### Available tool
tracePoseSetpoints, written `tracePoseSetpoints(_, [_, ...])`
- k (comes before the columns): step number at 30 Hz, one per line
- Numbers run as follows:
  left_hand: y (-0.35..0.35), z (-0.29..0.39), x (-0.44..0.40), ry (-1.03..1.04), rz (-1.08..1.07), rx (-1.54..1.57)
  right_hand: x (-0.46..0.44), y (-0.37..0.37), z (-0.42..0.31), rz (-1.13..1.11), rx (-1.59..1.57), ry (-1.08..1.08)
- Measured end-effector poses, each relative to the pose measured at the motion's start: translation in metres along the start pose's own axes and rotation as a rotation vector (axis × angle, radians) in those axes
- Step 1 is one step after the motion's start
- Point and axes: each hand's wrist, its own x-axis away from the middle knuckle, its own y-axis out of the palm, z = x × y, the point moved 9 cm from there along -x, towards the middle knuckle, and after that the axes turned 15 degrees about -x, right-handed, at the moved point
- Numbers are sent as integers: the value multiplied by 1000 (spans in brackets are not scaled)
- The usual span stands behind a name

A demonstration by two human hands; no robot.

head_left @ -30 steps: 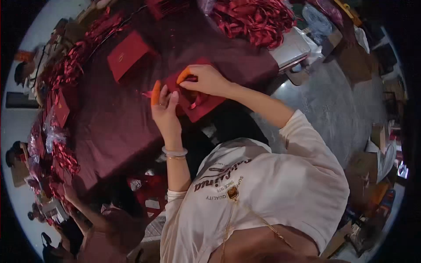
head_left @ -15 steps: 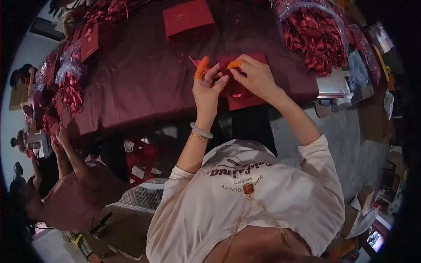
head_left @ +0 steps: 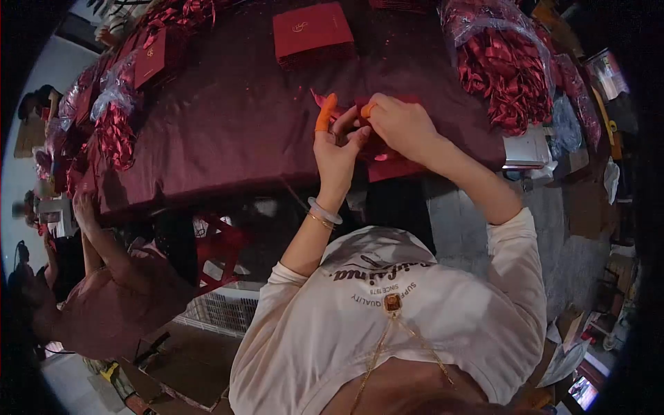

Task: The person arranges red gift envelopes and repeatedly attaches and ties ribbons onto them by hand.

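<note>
My left hand (head_left: 337, 145), an orange finger cot on its raised index finger, has a red ribbon (head_left: 319, 99) between its fingers, one end sticking out past them. Close beside it, my right hand (head_left: 404, 128) also wears an orange cot and pinches with thumb and index finger. What lies in that pinch is hidden by the fingers. Beneath both hands, at the table's near edge, is a flat red folder-like piece (head_left: 394, 170), mostly covered by my right hand and wrist.
A stack of red cards or folders with gold print (head_left: 315, 34) lies ahead on the dark red tablecloth (head_left: 228, 138). Plastic-wrapped bundles of red ribbons (head_left: 501, 76) stand at right, more (head_left: 114, 131) at left. A co-worker (head_left: 124, 290) sits at left.
Both hands stay close together over the red piece; my right fingers have curled inward and turned. The whole view has shifted slightly. The co-worker's hand at left has moved a little.
</note>
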Motion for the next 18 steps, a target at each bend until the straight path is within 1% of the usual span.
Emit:
tracePoseSetpoints(1, [-1,0,1,3,3,2,0,-6,13,38,-198,86])
tracePoseSetpoints(2, [-1,-1,0,7,-10,19,0,-7,35,29,-412,291])
tracePoseSetpoints(3, [0,-1,-1,16,-23,40,-1,-7,38,28,-406,279])
tracePoseSetpoints(4, [0,4,-1,85,-15,-38,0,-2,41,33,-529,259])
tracePoseSetpoints(5, [1,3,0,88,-30,-46,3,5,45,41,-655,238])
tracePoseSetpoints(6, [1,2,0,92,-47,-56,10,19,56,55,-759,288])
tracePoseSetpoints(8, [1,3,-1,100,-72,-168,16,17,55,167,-842,236])
tracePoseSetpoints(9, [2,5,0,103,-79,-206,17,13,52,175,-822,230])
tracePoseSetpoints(10, [0,10,-2,150,-80,-328,16,11,52,179,-818,222])
tracePoseSetpoints(12, [-8,7,-9,120,-87,-283,17,21,58,128,-968,279])
tracePoseSetpoints(13, [-9,15,-10,157,-35,-497,16,21,56,127,-938,238])
tracePoseSetpoints(14, [-7,22,-10,165,-40,-501,18,20,56,137,-936,233])
tracePoseSetpoints(16, [-2,35,-11,231,18,-971,23,33,64,124,-1159,445])
tracePoseSetpoints(17, [-3,30,-12,334,77,-982,23,35,66,108,-1154,428])
tracePoseSetpoints(18, [-4,21,-15,385,92,-1001,23,34,67,106,-1156,410])
